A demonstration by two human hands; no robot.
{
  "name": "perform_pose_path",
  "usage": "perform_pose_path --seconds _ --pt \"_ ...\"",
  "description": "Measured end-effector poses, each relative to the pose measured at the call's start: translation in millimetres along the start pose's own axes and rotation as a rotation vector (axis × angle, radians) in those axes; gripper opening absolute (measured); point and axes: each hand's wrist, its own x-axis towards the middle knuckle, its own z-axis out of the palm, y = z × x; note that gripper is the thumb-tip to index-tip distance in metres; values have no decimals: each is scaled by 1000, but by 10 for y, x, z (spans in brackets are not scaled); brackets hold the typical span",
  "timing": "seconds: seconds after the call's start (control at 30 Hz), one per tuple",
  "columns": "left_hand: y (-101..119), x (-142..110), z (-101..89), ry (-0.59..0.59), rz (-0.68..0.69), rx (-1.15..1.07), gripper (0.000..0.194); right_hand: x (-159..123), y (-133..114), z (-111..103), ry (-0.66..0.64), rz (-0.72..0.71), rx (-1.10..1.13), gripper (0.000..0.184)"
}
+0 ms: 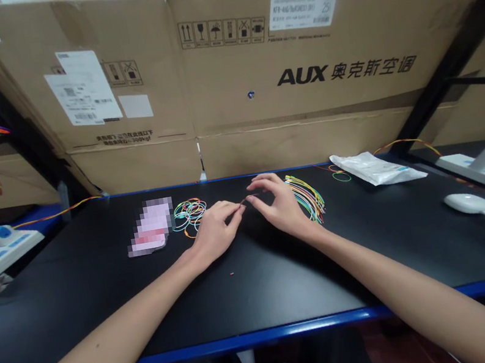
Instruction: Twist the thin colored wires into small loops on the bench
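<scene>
Wire (246, 199) between left hand (216, 232), right hand (281, 207)

Left hand (216, 232), right hand (277, 206) pinching close together.

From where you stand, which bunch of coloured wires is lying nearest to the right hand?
The bundle of long, nearly parallel coloured wires, just beside the right hand. The other bunch, of tangled wire loops, lies beyond the left hand.
</scene>
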Motion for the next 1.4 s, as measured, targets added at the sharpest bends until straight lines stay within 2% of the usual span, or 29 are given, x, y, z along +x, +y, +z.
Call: perform_pose_path --seconds 0.1,0.2,0.27,0.33,0.4,0.43,0.5,0.67,0.77,0.87,0.93,1.03,1.1,1.17,1.23,1.3,1.4 --pt "19 -21 1 65 19 17 19 -12 79 35 45 176 -22 26" --pt "52 -29 -2 121 -7 86 18 -19 100 38 34 230 -67 27" --pt "60 -14 -9 145 -82 109 19 -12 64 21 29 195 -80 31" --pt "38 15 -20 147 -217 93 21 -4 4 2 1 117 -35 35" --pt "-12 45 -29 139 -336 59 24 -3 -53 -5 -42 40 19 31" --pt "-42 55 -32 137 -350 60 25 -6 -72 -2 -63 22 33 27" --pt "-92 58 -29 135 -276 124 22 -14 -80 11 -111 40 44 20" --pt "-100 -9 10 51 46 311 21 -19 13 41 -238 186 155 25" --pt "-74 -43 24 -18 173 342 23 -16 43 54 -252 251 248 20" --pt "-62 -45 22 -27 269 373 23 -14 30 67 -243 310 347 17" --pt "-51 -34 13 7 288 343 20 -6 19 68 -226 349 380 15" --pt "-30 -7 -9 111 233 287 16 15 38 54 -206 378 320 14" --pt "-27 7 -23 138 191 291 28 28 77 42 -217 358 253 15" --pt "-41 13 -26 90 174 313 51 34 122 33 -240 321 207 17" --pt "-71 9 -16 10 183 332 65 33 155 27 -269 281 180 19" --pt "-106 3 2 -42 202 350 64 31 168 19 -297 248 143 20" --pt "-147 0 19 -46 214 364 55 31 166 4 -322 215 98 20"
